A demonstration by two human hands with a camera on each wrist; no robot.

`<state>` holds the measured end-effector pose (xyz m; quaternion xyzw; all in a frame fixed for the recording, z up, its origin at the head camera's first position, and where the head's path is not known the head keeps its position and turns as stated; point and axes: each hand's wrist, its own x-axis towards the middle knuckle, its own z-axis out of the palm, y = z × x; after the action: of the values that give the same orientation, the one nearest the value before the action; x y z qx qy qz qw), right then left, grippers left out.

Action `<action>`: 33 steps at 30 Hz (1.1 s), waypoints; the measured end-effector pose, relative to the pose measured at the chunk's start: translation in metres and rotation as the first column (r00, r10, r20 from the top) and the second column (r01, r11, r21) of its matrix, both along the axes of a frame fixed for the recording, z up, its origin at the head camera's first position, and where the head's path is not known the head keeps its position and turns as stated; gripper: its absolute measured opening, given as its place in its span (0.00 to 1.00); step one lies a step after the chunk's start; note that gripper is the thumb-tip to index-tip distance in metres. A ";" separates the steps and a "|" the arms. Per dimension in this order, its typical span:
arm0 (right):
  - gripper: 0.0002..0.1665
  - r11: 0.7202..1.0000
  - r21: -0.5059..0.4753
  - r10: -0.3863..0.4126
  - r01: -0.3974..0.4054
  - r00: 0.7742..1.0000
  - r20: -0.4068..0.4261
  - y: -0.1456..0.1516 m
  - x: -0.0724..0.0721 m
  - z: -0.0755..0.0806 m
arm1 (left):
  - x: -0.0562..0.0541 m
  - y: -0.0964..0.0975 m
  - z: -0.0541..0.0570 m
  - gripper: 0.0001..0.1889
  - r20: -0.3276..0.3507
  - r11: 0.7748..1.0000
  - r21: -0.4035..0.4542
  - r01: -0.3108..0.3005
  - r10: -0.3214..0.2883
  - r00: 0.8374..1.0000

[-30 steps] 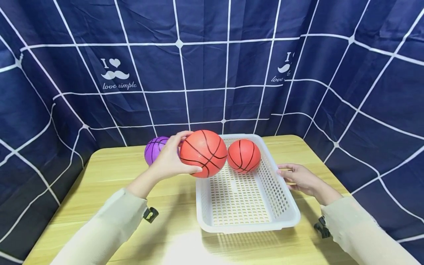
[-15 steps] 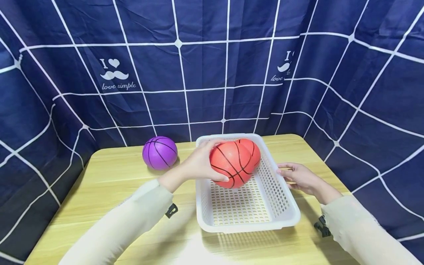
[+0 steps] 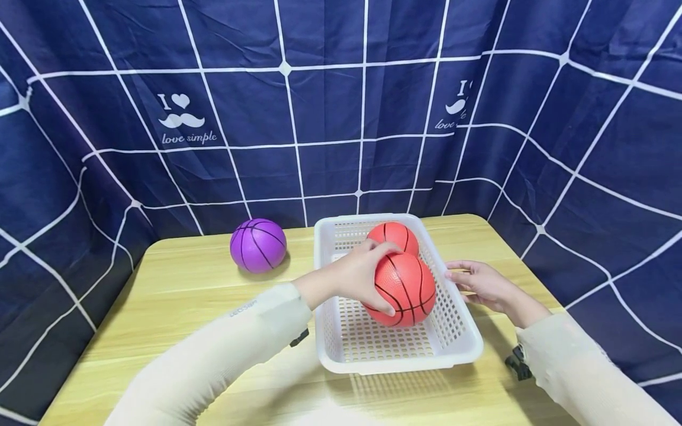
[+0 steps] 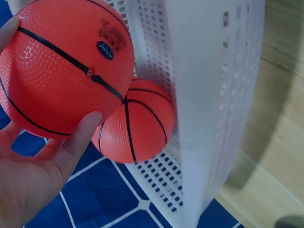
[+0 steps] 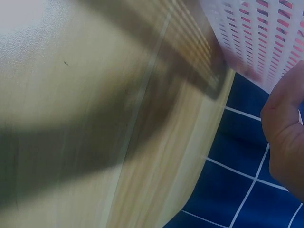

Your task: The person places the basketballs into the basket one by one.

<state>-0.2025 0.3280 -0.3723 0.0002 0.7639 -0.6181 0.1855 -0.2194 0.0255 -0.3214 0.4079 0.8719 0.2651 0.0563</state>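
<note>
My left hand (image 3: 362, 278) grips an orange-red toy basketball (image 3: 405, 290) with black lines, holding it inside the white perforated plastic basket (image 3: 399, 368). The left wrist view shows the thumb and fingers spread around this ball (image 4: 66, 66), with a small blue label on it. Behind it in the basket lies a second orange-red basketball (image 3: 393, 235), partly covered by the first ball and my hand. At the basket's right side, my right hand (image 3: 487, 287) touches the outer wall with its fingertips. That hand (image 5: 287, 128) is only partly visible in the right wrist view.
A purple basketball (image 3: 258, 245) stands on the wooden table (image 3: 202, 296), left of the basket. Dark blue curtains (image 3: 330, 106) with white grid lines enclose the table at the back and sides.
My left hand has carried the orange-red ball rightward and down, from the basket's left edge into the basket. The right hand stays at the basket's side.
</note>
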 end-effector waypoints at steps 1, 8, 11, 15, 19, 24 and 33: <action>0.33 1.000 -0.004 -0.001 0.001 1.000 0.001 0.000 0.000 0.000 | 0.000 0.002 -0.002 0.49 -0.002 1.000 -0.017 0.012 -0.012 1.000; 0.33 1.000 -0.015 -0.004 0.004 1.000 0.002 0.000 0.000 0.000 | 0.005 0.017 -0.010 0.50 -0.019 0.991 -0.118 0.062 -0.065 0.998; 0.33 1.000 -0.012 -0.007 0.007 1.000 0.002 0.000 0.000 0.000 | 0.007 0.022 -0.012 0.50 -0.029 0.986 -0.150 0.068 -0.074 0.997; 0.33 1.000 -0.009 -0.009 0.009 1.000 0.005 -0.001 0.000 0.000 | 0.011 0.028 -0.015 0.52 -0.050 0.976 -0.205 0.069 -0.081 0.995; 0.34 1.000 -0.001 -0.010 0.010 1.000 0.003 -0.001 0.000 0.000 | 0.012 0.030 -0.017 0.52 -0.069 0.966 -0.249 0.073 -0.093 0.993; 0.33 1.000 0.008 -0.009 0.009 1.000 -0.005 -0.001 0.000 0.000 | 0.015 0.031 -0.020 0.52 -0.076 0.956 -0.280 0.088 -0.113 0.991; 0.34 0.999 0.041 -0.008 0.009 1.000 -0.013 -0.002 0.001 0.001 | 0.018 0.033 -0.023 0.54 -0.106 0.943 -0.312 0.114 -0.153 0.982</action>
<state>-0.2018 0.3262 -0.3716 0.0032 0.7778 -0.6028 0.1779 -0.2011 0.0587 -0.3447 0.4688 0.8744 0.0961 0.0800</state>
